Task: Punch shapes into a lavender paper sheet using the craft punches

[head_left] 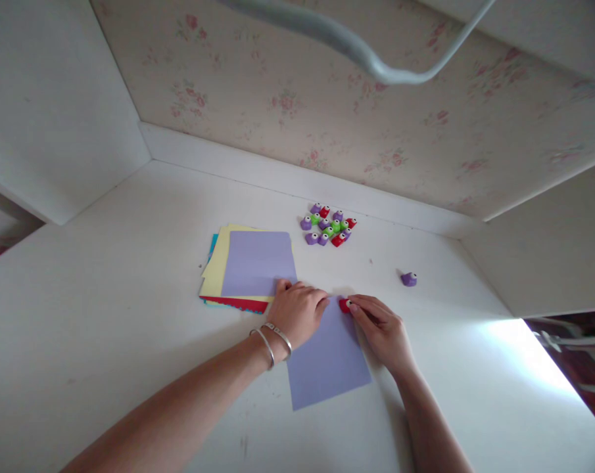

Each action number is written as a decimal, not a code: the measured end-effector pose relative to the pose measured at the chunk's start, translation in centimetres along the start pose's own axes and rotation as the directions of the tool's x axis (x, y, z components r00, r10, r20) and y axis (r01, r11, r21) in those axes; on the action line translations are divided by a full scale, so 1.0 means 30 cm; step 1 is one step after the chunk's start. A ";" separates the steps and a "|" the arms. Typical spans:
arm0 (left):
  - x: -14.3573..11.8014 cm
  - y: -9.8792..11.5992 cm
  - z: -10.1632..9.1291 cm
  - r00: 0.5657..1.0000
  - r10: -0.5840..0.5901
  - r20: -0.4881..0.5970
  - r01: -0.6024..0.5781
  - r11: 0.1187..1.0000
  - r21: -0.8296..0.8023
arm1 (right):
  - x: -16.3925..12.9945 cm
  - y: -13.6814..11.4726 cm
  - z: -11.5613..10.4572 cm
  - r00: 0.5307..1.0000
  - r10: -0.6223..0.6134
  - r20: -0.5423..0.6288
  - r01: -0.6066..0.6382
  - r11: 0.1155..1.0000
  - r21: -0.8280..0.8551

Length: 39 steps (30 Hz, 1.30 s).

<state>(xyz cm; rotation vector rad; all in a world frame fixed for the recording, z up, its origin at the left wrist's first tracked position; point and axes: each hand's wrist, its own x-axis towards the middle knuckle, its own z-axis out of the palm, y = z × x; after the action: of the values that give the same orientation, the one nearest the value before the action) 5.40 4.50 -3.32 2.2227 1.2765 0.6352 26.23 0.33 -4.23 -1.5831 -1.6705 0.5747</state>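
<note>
Lavender paper (pixel 327 358) lies on the white desk (pixel 129 315), long axis running away from the person; the left hand (pixel 297 312) presses flat on its far-left edge, while the right hand (pixel 380 328) pinches a red punch (pixel 345 305) at the far-right corner

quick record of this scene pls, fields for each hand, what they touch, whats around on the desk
left hand: left hand, two silver bangles on the wrist, pressing flat on the loose lilac paper sheet
right hand: right hand, fingertips on a small red plastic craft punch at the sheet's top edge
stack: pile of coloured paper sheets, lilac on top, beside the left hand
cluster: group of purple, green and red punches near the wall
single: lone purple punch, apart to the right
surface: white desk
</note>
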 end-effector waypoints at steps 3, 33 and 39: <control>0.000 -0.001 0.002 1.000 0.000 0.000 0.000 1.000 -0.003 | -0.001 -0.003 -0.002 1.000 -0.001 0.009 0.001 1.000 -0.001; 0.000 0.001 -0.002 1.000 0.002 0.003 -0.002 1.000 -0.017 | 0.001 -0.010 -0.003 1.000 0.021 0.013 -0.021 1.000 0.003; 0.001 0.000 -0.001 1.000 0.006 0.001 -0.006 1.000 -0.008 | 0.004 -0.019 -0.001 0.998 0.062 0.002 -0.062 0.998 0.023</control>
<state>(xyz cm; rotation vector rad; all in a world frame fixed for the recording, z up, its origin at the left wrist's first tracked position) 5.38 4.53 -3.30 2.2207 1.2651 0.6410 25.88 0.36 -3.76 -1.6225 -1.6153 0.6248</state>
